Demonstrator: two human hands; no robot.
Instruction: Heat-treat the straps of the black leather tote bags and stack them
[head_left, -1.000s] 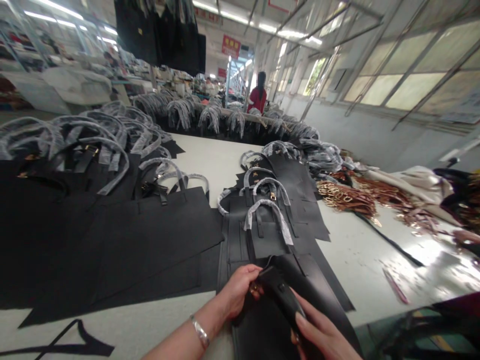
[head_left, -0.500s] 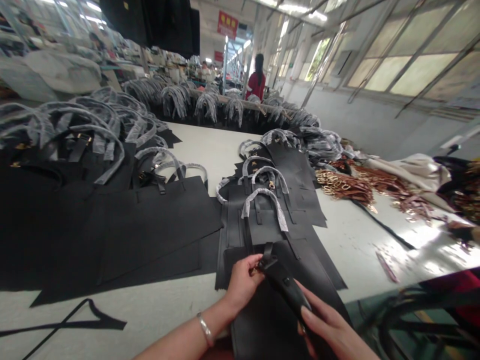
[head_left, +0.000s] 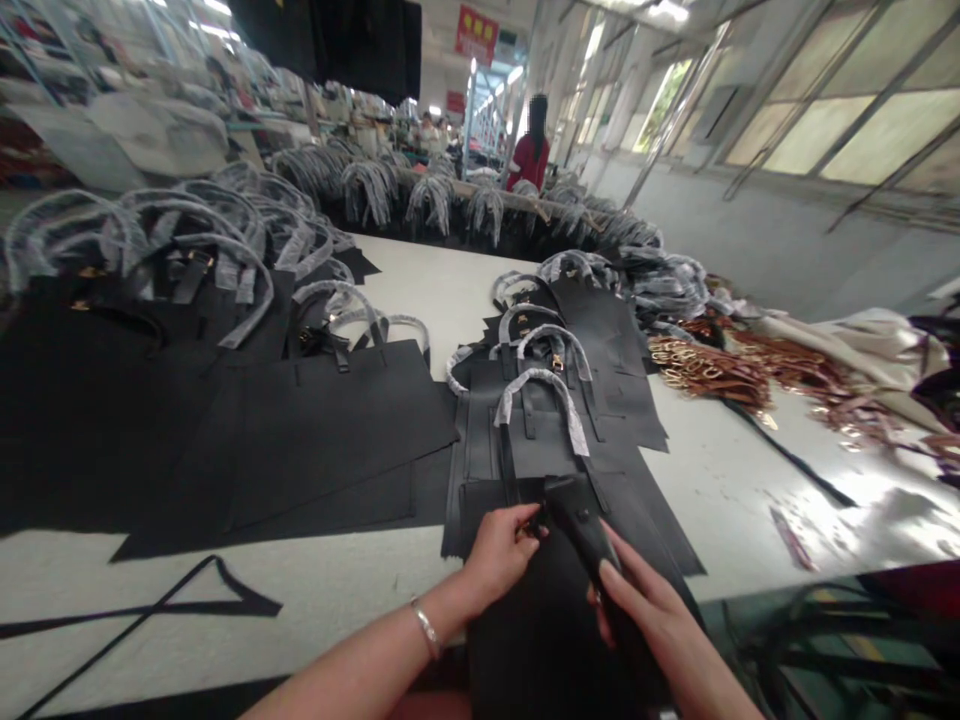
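Observation:
My left hand (head_left: 504, 552), with a bracelet at the wrist, pinches a small dark piece with a metal glint, over a black leather panel (head_left: 547, 640). Wrapped around a black handheld tool (head_left: 589, 540) is my right hand (head_left: 637, 590); the tool's upper end is beside my left fingertips. Just beyond both hands lies a stack of black bag panels (head_left: 555, 445) with a plastic-wrapped handle (head_left: 544, 378) arching up from it.
More black panels (head_left: 330, 430) with wrapped handles lie at the left. A black strap (head_left: 217, 600) is on the pale table (head_left: 360, 580). Brown straps with gold clasps (head_left: 697, 370) are piled right. A person in red (head_left: 529, 155) is far back.
The view has shifted, so the table items appear farther right. The upper end of the tool has turned, and the small piece in my left hand now stands slightly apart from it.

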